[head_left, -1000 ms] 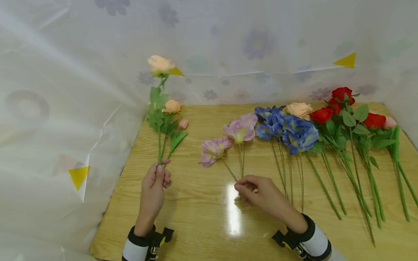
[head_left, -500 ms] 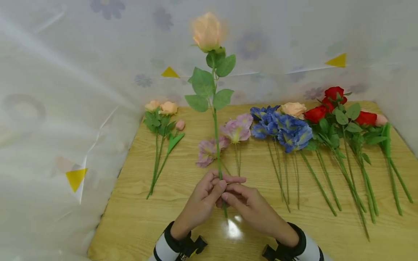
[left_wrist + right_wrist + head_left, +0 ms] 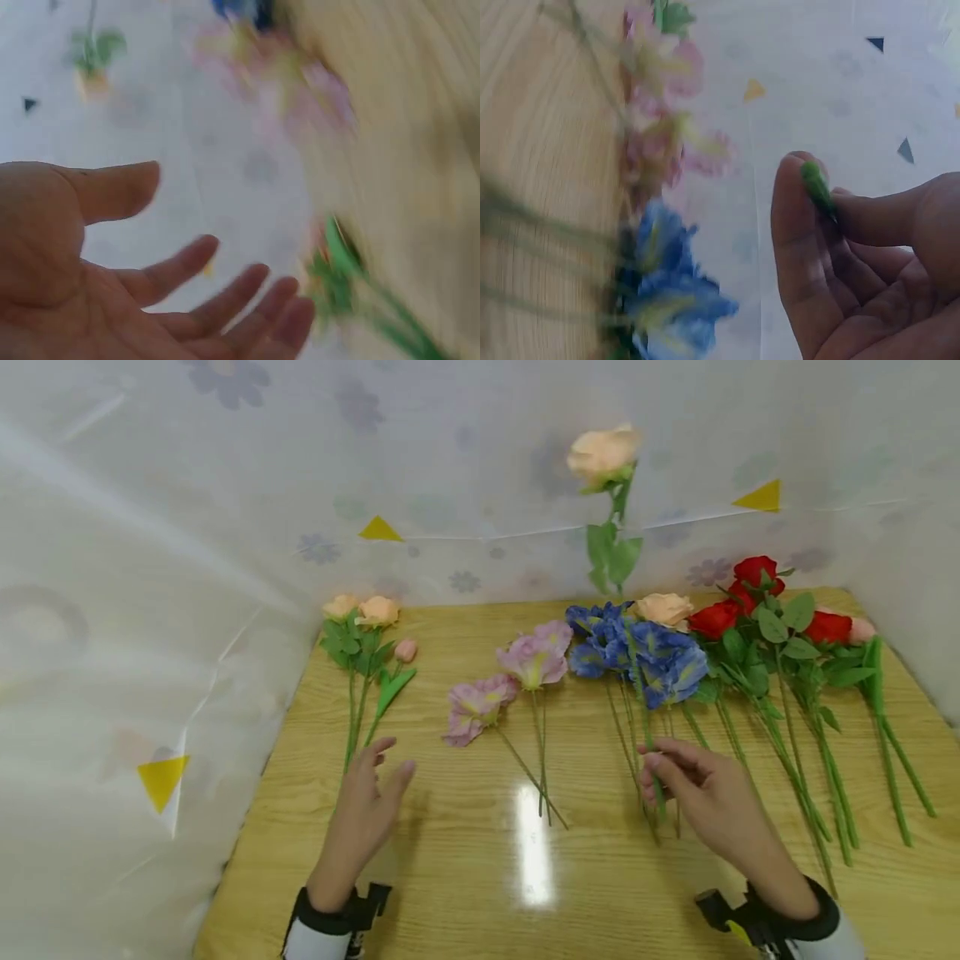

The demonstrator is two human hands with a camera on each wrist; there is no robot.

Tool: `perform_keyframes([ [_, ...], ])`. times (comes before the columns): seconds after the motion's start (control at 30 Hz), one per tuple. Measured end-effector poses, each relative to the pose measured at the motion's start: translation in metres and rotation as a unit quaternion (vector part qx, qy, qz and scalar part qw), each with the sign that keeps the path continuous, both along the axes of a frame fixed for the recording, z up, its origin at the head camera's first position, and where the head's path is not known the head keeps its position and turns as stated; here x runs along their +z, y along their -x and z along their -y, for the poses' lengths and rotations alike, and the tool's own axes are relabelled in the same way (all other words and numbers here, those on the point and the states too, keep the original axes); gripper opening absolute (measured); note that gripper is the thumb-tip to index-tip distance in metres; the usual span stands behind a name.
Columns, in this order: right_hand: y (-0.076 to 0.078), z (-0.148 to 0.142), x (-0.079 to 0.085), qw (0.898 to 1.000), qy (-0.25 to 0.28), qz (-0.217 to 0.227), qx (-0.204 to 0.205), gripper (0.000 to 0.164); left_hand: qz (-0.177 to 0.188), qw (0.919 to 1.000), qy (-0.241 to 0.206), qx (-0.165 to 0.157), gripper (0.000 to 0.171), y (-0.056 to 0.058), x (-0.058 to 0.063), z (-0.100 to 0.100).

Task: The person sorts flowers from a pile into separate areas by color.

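Between thumb and fingers my right hand [image 3: 701,789] pinches the lower stem of a peach rose [image 3: 603,456], held upright with its bloom in front of the back sheet. In the right wrist view the green stem end [image 3: 817,187] shows between the fingertips. Blue flowers [image 3: 667,660] lie on the table behind that stem. My left hand [image 3: 363,818] hovers over the left of the table, fingers spread and holding nothing, as the left wrist view shows too. Just beyond it lie two peach roses [image 3: 377,610] and a pink tulip [image 3: 406,650].
Pink-purple flowers [image 3: 532,660] lie mid-table with crossed stems. Another peach rose [image 3: 664,609] rests behind the blue ones. Red roses [image 3: 714,620] and a second pink tulip [image 3: 862,631] lie on the right. A patterned plastic sheet [image 3: 465,460] encloses the wooden table [image 3: 450,893].
The peach rose passed from my left hand to my right near the middle. My right hand carried it rightward to the blue flowers, while my left hand moved back left without it.
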State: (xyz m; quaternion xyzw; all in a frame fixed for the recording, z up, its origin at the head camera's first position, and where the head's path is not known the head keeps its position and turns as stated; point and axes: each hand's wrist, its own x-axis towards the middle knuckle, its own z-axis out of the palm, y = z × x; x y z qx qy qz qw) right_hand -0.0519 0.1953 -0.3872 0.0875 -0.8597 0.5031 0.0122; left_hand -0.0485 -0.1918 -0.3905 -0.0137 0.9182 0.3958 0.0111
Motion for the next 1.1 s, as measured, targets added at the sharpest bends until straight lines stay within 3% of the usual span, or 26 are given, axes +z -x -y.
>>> perform_keyframes([
  [0.07, 0.002, -0.026, -0.002, 0.995, -0.092, -0.002, -0.049, 0.034, 0.039, 0.9975, 0.04, 0.044, 0.057, -0.002, -0.004, 0.025],
  [0.17, 0.003, -0.06, -0.009, 0.982, -0.168, 0.019, -0.085, 0.04, 0.092, 0.9886, 0.089, 0.078, 0.058, -0.004, -0.01, 0.053],
  [0.27, 0.002, -0.085, -0.018, 0.976, -0.188, 0.061, -0.087, 0.043, 0.111, 0.9823, 0.123, 0.087, 0.057, -0.005, -0.018, 0.067],
  [0.47, 0.001, -0.107, -0.029, 0.964, -0.234, 0.11, -0.065, 0.048, 0.104, 0.9756, 0.165, 0.101, 0.051, -0.002, -0.038, 0.078],
  [0.57, 0.002, -0.11, -0.032, 0.96, -0.247, 0.126, -0.049, 0.049, 0.116, 0.9728, 0.175, 0.098, 0.042, -0.002, -0.042, 0.08],
  [0.8, 0.001, -0.112, -0.04, 0.959, -0.244, 0.141, -0.042, 0.052, 0.142, 0.9705, 0.188, 0.054, 0.021, 0.0, -0.044, 0.084],
  [0.93, 0.002, -0.113, -0.043, 0.952, -0.262, 0.157, -0.033, 0.055, 0.139, 0.9732, 0.174, 0.056, 0.019, -0.001, -0.044, 0.084],
  [1.1, 0.003, -0.113, -0.045, 0.939, -0.276, 0.206, -0.019, 0.056, 0.144, 0.9787, 0.126, 0.072, 0.027, 0.002, -0.041, 0.08],
])
